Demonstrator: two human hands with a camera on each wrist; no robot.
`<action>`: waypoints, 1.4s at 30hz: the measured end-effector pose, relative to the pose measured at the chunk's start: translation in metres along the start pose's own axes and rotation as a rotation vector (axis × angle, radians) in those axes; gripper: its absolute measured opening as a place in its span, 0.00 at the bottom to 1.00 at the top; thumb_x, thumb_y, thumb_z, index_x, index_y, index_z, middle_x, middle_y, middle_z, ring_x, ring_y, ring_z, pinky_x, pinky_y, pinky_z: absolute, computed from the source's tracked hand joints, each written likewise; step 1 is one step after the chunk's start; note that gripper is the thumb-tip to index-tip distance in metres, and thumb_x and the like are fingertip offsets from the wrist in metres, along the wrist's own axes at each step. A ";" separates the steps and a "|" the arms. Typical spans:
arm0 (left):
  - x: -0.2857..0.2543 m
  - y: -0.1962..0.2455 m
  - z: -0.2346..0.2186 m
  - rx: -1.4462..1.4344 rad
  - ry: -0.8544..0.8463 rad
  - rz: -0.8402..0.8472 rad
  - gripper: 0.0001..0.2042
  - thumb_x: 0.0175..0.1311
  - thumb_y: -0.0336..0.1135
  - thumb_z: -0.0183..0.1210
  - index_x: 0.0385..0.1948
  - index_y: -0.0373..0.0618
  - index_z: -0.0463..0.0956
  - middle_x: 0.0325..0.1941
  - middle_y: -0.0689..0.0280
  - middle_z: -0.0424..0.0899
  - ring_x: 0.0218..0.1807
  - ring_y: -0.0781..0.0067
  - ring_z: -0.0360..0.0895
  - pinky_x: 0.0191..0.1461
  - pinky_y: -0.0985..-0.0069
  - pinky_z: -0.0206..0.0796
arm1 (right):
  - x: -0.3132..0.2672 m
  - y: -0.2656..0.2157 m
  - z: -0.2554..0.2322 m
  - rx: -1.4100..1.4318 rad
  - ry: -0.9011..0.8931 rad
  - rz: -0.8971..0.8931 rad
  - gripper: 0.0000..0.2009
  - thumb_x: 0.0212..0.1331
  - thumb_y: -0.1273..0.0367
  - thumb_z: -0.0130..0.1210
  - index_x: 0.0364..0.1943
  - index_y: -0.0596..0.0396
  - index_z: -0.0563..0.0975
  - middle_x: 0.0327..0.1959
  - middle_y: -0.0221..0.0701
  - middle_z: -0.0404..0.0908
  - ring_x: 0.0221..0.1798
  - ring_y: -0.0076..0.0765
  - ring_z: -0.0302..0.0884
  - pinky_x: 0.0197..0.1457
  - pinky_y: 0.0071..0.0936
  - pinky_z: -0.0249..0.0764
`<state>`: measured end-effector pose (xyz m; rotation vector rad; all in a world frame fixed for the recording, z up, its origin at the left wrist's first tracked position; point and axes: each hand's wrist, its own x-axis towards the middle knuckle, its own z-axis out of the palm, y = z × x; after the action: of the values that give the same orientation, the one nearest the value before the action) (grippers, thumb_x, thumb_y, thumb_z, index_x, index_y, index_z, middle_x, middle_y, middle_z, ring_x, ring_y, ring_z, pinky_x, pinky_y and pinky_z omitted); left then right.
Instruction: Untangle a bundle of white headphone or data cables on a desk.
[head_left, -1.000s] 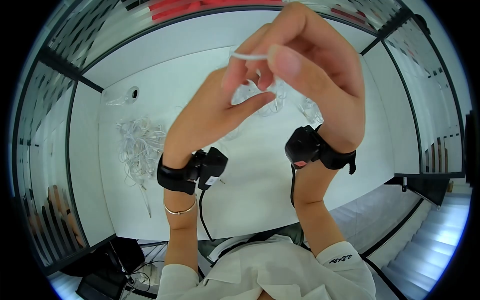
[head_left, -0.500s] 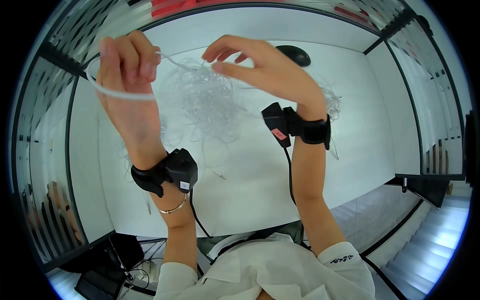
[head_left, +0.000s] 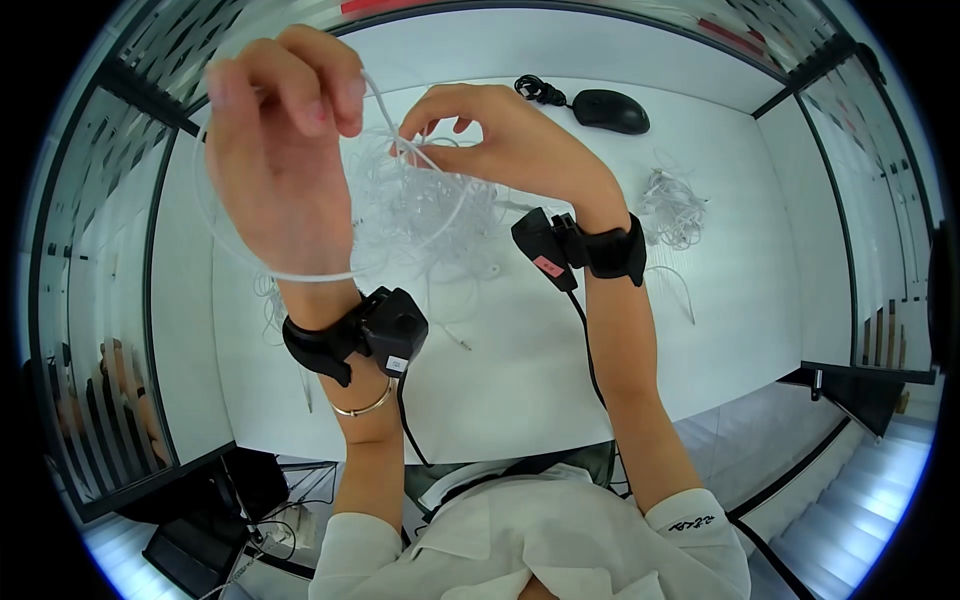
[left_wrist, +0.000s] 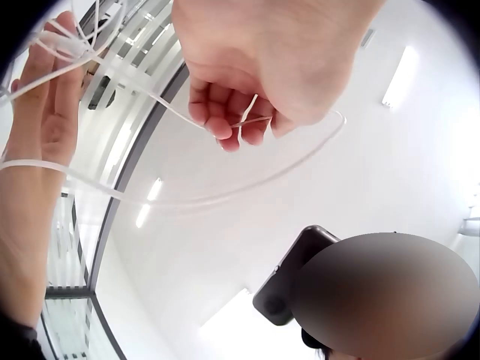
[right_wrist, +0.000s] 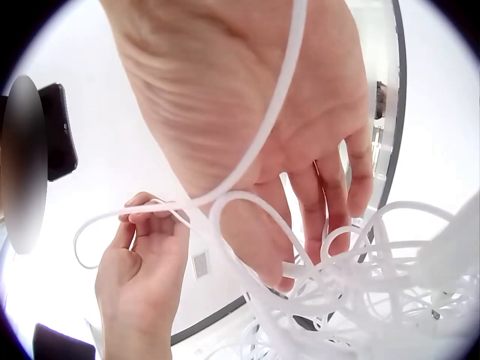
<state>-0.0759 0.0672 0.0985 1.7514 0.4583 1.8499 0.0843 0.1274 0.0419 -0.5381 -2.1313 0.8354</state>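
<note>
Head camera looks down; both wrist cameras look up, close.

White cable (head_left: 300, 272): smooth, semi-glossy plastic sheath, translucent in the wrist views. Tangled cable heap (head_left: 420, 215): same white plastic finish. Bench (head_left: 520, 370): smooth, matt white surface. Mouse (head_left: 610, 110): black plastic, slight sheen. Wrist straps (head_left: 615, 252): black matt fabric, carrying black plastic camera housings. Bracelet (head_left: 362, 408): thin polished metal. Shirt (head_left: 560, 540): off-white woven cloth, matt.

Cable tangle (head_left: 420, 215) mid-table (head_left: 520, 370), mouse (head_left: 610, 110) behind, smaller bundle (head_left: 672, 205) right.
</note>
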 end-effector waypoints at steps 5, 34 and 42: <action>-0.003 -0.001 -0.020 -0.119 0.134 0.038 0.18 0.73 0.43 0.35 0.23 0.44 0.62 0.26 0.60 0.68 0.31 0.71 0.61 0.40 0.75 0.56 | 0.001 -0.009 -0.016 -0.077 0.124 0.096 0.07 0.50 0.65 0.62 0.29 0.51 0.80 0.27 0.20 0.79 0.29 0.21 0.71 0.34 0.20 0.61; -0.006 0.007 0.023 0.678 -0.237 -0.403 0.06 0.54 0.27 0.57 0.33 0.42 0.73 0.33 0.71 0.77 0.35 0.78 0.70 0.44 0.80 0.59 | -0.017 -0.063 -0.045 -0.643 0.282 0.016 0.07 0.44 0.69 0.63 0.23 0.51 0.74 0.21 0.25 0.77 0.25 0.34 0.71 0.38 0.27 0.62; -0.007 0.006 -0.004 1.015 0.046 -0.220 0.11 0.46 0.21 0.52 0.32 0.46 0.76 0.35 0.72 0.78 0.29 0.80 0.71 0.35 0.80 0.57 | -0.027 -0.066 -0.060 -0.661 0.255 0.148 0.06 0.47 0.65 0.62 0.27 0.48 0.77 0.21 0.24 0.78 0.25 0.35 0.70 0.37 0.30 0.66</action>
<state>-0.0811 0.0588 0.0960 2.1008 1.7570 1.5794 0.1411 0.0883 0.1043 -1.0853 -2.1150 0.0974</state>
